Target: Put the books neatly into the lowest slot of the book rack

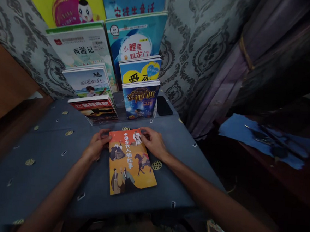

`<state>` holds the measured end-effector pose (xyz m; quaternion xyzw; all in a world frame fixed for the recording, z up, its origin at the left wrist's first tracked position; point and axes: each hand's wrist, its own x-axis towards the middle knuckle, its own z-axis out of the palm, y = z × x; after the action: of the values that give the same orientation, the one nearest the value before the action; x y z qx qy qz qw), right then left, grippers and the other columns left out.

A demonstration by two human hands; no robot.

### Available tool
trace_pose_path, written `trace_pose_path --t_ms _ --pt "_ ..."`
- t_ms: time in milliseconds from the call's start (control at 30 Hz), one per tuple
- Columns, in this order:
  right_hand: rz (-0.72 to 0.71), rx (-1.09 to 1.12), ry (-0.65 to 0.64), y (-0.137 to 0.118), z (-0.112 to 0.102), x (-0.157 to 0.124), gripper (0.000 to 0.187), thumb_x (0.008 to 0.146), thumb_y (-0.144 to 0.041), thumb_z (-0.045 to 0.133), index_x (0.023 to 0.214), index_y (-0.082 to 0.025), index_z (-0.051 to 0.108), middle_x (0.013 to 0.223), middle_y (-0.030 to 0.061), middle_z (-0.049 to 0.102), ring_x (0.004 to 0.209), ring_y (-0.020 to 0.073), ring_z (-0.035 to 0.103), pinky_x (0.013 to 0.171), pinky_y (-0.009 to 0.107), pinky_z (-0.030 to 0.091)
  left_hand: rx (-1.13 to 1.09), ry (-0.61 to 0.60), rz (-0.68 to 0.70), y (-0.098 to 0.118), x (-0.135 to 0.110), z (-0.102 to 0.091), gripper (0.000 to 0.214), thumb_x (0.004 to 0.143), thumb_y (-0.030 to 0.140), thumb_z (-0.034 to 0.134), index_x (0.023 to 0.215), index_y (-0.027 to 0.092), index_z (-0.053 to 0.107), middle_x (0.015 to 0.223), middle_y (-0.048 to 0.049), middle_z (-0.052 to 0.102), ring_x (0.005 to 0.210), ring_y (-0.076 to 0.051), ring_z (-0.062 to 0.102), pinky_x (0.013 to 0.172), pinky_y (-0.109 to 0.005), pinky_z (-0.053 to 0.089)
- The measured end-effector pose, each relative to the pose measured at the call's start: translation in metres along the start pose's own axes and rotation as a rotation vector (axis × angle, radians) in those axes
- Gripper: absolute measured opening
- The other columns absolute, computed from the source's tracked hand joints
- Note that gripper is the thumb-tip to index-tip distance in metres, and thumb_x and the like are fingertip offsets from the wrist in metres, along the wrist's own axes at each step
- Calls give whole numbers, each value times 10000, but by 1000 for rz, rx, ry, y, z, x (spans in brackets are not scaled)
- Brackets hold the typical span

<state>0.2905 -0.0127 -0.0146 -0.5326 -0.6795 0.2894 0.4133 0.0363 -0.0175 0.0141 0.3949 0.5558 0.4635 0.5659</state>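
Observation:
An orange and yellow book (132,160) with Chinese characters, robed figures and a horse on its cover lies face up near the table's front. My left hand (98,142) grips its upper left edge, thumb on the cover and fingers curled at the side. At the upper right corner, my right hand (153,141) pinches the book in the same way. Just beyond it, books stand in two stepped columns, with a red-topped book (94,109) at the front left and a dark blue book (140,100) at the front right.
A dark patterned cloth covers the table (49,151). Beside the blue book lies a black phone-like slab (165,106). Patterned wallpaper (203,38) and a tied purple curtain (227,71) stand behind. At right, a blue cloth (238,132) holds several dark items.

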Motion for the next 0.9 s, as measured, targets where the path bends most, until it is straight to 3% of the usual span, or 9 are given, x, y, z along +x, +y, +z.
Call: trace_pose_path --t_ms 233,433,633,900 --pt "-36 77 18 9 1 4 337 863 -148 555 1166 -208 690 947 58 793 833 198 746 777 334 596 -22 114 75 12 38 7 567 528 258 826 1018 201 547 648 41 655 526 -137 613 498 -220 443" --pt "-59 13 -33 6 3 0 334 869 -144 560 1177 -180 683 1000 86 783 893 216 734 805 347 580 65 144 136 7 59 3 470 551 288 778 934 217 516 656 47 640 530 -141 594 520 -232 430" --pt "-87 -71 -57 2 2 -3 307 897 -174 548 1165 -192 696 938 63 765 828 196 702 789 323 557 267 137 272 -4 68 -3 288 644 291 674 870 227 506 659 40 608 592 -152 575 565 -243 427" --pt "-143 -143 -126 1 2 2 350 908 -132 548 1229 -123 689 1158 153 736 1063 258 684 952 415 528 837 150 525 -4 65 -6 104 846 277 517 930 232 560 791 -12 619 744 -204 581 711 -311 440"
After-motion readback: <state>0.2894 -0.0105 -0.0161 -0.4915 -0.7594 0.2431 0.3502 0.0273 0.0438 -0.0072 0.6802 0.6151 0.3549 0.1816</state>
